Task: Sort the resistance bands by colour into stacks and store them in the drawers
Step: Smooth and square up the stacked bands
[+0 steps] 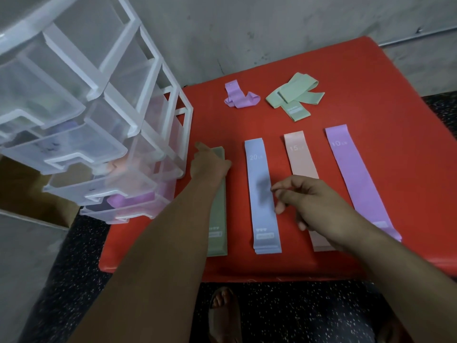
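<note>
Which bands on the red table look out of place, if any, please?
Two heaps at the far side: a crumpled purple band and tangled green bands lie loose, unlike the flat, straight blue stack nearer.

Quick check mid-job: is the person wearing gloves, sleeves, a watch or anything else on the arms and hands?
No gloves on the left hand or the right hand. The left forearm and right forearm are bare as far as the frame reaches: no sleeves, cuffs or watch. No rings or wristbands show, though the picture is slightly blurred.
</note>
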